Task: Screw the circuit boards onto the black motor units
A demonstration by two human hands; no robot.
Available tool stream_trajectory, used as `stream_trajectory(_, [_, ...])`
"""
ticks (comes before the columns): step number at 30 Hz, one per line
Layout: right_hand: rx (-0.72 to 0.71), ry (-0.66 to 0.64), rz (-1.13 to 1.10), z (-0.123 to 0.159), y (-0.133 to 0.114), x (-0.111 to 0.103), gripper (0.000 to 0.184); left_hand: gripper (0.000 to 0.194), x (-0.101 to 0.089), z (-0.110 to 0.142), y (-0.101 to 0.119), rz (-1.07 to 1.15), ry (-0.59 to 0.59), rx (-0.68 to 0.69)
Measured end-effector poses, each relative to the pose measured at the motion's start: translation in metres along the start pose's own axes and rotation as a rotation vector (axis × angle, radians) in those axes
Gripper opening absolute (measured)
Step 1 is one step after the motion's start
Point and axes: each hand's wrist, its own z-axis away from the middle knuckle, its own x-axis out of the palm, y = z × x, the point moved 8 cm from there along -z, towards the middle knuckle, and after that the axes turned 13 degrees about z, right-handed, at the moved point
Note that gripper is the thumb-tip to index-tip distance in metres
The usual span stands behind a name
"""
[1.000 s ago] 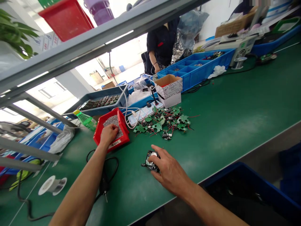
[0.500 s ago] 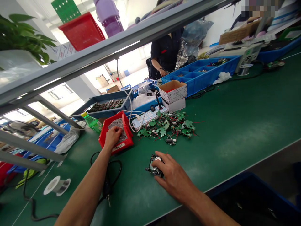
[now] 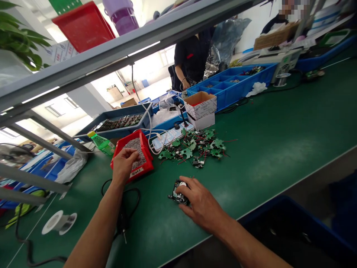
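My left hand [image 3: 122, 163] hovers over the red bin [image 3: 146, 163] of small grey screws, fingers pinched together as if on some screws; what it holds is too small to see. My right hand [image 3: 199, 203] rests on a small black and green electronic assembly [image 3: 176, 194] lying on the green mat [image 3: 279, 141]. A pile of green circuit boards with red wires [image 3: 195, 147] lies just beyond the assembly.
A black electric screwdriver with its cable [image 3: 123, 219] lies under my left arm. A white solder spool [image 3: 58, 222], a green bottle [image 3: 102, 142], a cardboard box [image 3: 200, 105] and blue trays [image 3: 228, 83] stand around. A person in dark clothes [image 3: 189, 56] works at the back.
My left hand has lifted out of the screws and drawn back toward the bin's near edge with its fingers pinched. My right hand has stayed on the assembly.
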Motion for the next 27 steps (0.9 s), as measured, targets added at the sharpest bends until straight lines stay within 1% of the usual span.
stream_trajectory(2, [-0.003, -0.007, 0.002, 0.000, 0.000, 0.000, 0.034, 0.039, 0.017, 0.027, 0.002, 0.106, -0.133, -0.090])
stream_trajectory(6, [0.000, -0.009, 0.010, -0.002, 0.001, -0.001, 0.036, 0.035, 0.066, 0.089, -0.008, 0.348, -0.525, -0.390])
stream_trajectory(7, [-0.001, -0.007, 0.012, -0.002, 0.001, -0.001, 0.037, 0.033, 0.075, 0.102, -0.009, 0.373, -0.606, -0.432])
stream_trajectory(9, [-0.006, 0.001, 0.013, -0.002, 0.000, -0.002, 0.040, 0.031, 0.088, 0.118, -0.012, 0.393, -0.715, -0.470])
stream_trajectory(12, [-0.006, 0.010, 0.007, -0.003, 0.000, -0.002, 0.043, 0.032, 0.097, 0.126, -0.015, 0.388, -0.787, -0.482])
stream_trajectory(17, [-0.002, 0.004, 0.000, -0.003, 0.000, -0.001, 0.045, 0.032, 0.103, 0.130, -0.016, 0.340, -0.874, -0.471])
stream_trajectory(23, [-0.014, 0.033, -0.020, -0.003, 0.002, 0.002, 0.055, 0.030, 0.106, 0.132, -0.014, 0.259, -0.900, -0.426])
stream_trajectory(27, [-0.014, 0.047, -0.028, -0.003, 0.002, 0.002, 0.054, 0.030, 0.110, 0.135, -0.016, 0.241, -0.916, -0.418])
